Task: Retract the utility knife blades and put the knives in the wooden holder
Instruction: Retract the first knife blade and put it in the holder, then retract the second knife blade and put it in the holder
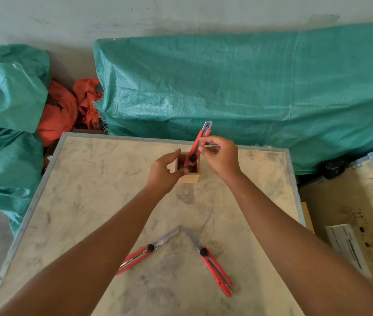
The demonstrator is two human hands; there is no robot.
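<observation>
While the left hand (166, 172) gripped the near-left side of the wooden holder (189, 172), fingers wrapped around its wall to steady it, the right hand (221, 156) was feeding the first red utility knife (198, 143) into the open top. That knife stood tilted, its lower end already inside the holder and its metal tip pointing up and away, with the fingers of the right hand pinched on the middle of its body. No blade showed beyond the metal nose, so it looked retracted, though at that angle I could not be certain.

So, one knife going in, not yet released. Two were left! Near the front of the wooden table (85, 201), the left knife (145, 253) lay with its grey blade fully extended toward the centre, and the right knife (215, 265) lay just across from it, its blade out too, the two blade tips close together but apart, making a V. Neither had been touched by a hand at that moment.

By my reckoning the job stood at roughly a third done: the held knife needed dropping the rest of the way, then both remaining blades needed sliding back before those knives joined it.
</observation>
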